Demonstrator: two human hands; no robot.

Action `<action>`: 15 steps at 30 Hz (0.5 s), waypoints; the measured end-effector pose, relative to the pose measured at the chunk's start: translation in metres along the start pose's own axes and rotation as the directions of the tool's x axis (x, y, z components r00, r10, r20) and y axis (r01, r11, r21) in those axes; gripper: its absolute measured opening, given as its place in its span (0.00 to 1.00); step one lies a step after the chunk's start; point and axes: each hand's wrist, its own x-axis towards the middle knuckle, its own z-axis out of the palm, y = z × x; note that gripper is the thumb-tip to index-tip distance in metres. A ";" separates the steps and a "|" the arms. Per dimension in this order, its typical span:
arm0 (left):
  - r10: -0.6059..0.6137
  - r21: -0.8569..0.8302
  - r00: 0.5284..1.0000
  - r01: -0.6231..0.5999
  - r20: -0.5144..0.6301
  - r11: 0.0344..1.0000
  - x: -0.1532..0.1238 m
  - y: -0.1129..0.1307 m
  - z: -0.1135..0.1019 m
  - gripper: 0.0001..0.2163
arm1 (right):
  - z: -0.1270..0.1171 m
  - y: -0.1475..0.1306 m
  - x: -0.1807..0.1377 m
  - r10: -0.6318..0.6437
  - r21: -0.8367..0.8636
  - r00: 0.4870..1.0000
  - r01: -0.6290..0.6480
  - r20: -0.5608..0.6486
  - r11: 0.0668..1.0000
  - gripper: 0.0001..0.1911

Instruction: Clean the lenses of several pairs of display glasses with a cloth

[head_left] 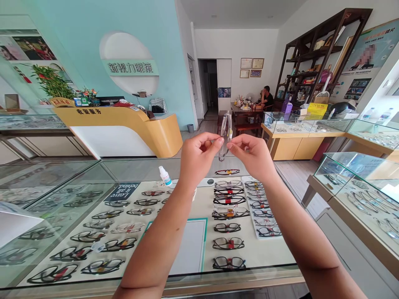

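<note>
Above the glass display case [246, 268], both my hands are raised around one pair of clear-framed eyeglasses [225, 124], turned on end. My left hand [201, 153] pinches the frame between thumb and fingers on its left side. On the other side, my right hand [251, 153] has its thumb and fingers closed at the frame's right edge, just under a small white and yellow tag [230, 133]. Below them, a red and dark pair of eyeglasses [227, 172] lies near the back edge of the case.
Several rows of eyeglasses [229, 243] fill the case, beside a green-edged white board [191, 249]. A small white bottle [165, 176] stands left of my arm. Further cases [358, 187] stand right; a yellow counter [124, 128] is behind left. A person [267, 99] sits at a far table.
</note>
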 end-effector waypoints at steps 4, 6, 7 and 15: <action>0.031 0.045 1.000 -0.030 -0.008 0.999 -0.002 -0.002 0.002 0.15 | 0.002 0.003 0.000 0.007 -0.046 1.000 -0.007 0.001 0.999 0.16; 0.042 0.056 0.999 -0.041 -0.006 0.998 -0.003 -0.002 0.004 0.14 | 0.003 0.005 0.000 0.014 -0.055 1.000 -0.014 0.007 0.998 0.18; 0.044 0.060 0.999 -0.044 -0.002 0.997 -0.003 -0.002 0.005 0.13 | 0.003 0.006 0.000 0.016 -0.057 1.000 -0.016 0.012 0.998 0.18; 0.046 0.109 0.998 -0.051 0.042 0.993 0.002 -0.009 0.000 0.08 | -0.006 0.005 -0.001 0.029 -0.174 0.997 -0.017 0.066 0.985 0.14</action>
